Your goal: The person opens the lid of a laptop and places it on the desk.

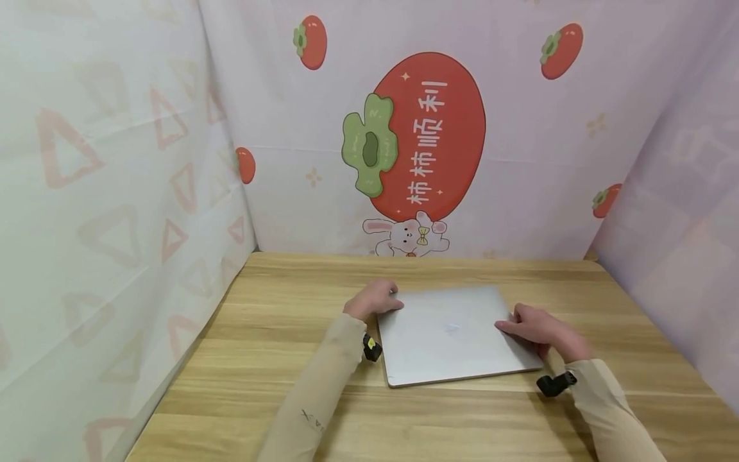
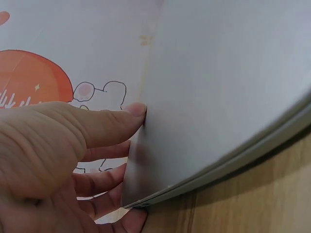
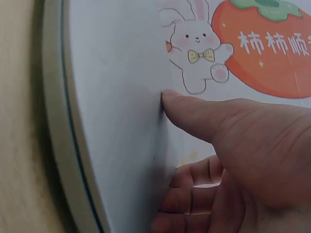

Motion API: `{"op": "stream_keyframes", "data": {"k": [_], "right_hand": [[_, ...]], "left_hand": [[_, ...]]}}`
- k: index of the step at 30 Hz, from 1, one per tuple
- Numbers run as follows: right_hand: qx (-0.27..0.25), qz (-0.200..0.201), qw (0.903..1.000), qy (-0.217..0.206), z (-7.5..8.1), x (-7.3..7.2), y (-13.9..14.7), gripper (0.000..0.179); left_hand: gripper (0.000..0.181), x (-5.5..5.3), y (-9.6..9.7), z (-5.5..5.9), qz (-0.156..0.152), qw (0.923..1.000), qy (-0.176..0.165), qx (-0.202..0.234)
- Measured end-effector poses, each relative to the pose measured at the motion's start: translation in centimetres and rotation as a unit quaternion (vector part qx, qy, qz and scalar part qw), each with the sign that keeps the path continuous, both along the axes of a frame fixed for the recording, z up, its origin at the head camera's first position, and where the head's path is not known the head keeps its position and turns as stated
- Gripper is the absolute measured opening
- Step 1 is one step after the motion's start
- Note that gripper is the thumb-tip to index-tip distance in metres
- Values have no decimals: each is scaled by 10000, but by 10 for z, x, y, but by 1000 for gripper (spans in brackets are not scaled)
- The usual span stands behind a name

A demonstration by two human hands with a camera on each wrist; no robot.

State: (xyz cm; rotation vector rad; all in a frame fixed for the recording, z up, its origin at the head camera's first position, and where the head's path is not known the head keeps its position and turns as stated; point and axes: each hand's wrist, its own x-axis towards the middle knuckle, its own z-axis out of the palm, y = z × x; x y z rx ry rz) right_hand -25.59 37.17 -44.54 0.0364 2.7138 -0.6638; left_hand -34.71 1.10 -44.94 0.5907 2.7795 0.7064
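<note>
A closed silver laptop (image 1: 444, 343) lies in front of me, its lid facing up with a faint logo in the middle. At its far left corner my left hand (image 1: 372, 300) grips the side edge, thumb (image 2: 136, 110) on the lid and the other fingers curled toward the underside. My right hand (image 1: 537, 327) holds the opposite side, its thumb (image 3: 177, 99) over the lid and the remaining fingers partly hidden below. The near edge of the laptop (image 2: 243, 158) shows a thin seam between lid and base, with a shadow on the wood under it.
The wooden table (image 1: 277, 308) reaches back to a patterned cloth (image 1: 288, 212) printed with a large red persimmon and a rabbit. Cloth walls also stand along the left (image 1: 138, 256) and right (image 1: 664, 256) sides. Black cameras (image 1: 371, 348) sit at both wrists.
</note>
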Motion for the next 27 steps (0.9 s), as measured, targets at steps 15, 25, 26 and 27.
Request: {"op": "stream_keyframes", "data": {"k": [15,25,26,27], "right_hand": [[-221,-20,9996,189,-4,1,-33,55],[-529,86,9985,140,-5,0,-45,72],[-569,145,9982,140,-5,0,-46,73],[-601,151,9980,133,-5,0,-47,73]], "left_hand": [[40,-10,-24,5,-33,10000,61,44],[35,-14,-34,5,161,9999,41,-43],[35,-15,-36,6,179,9998,43,-65],[35,-15,-37,7,192,9998,56,-98]]}}
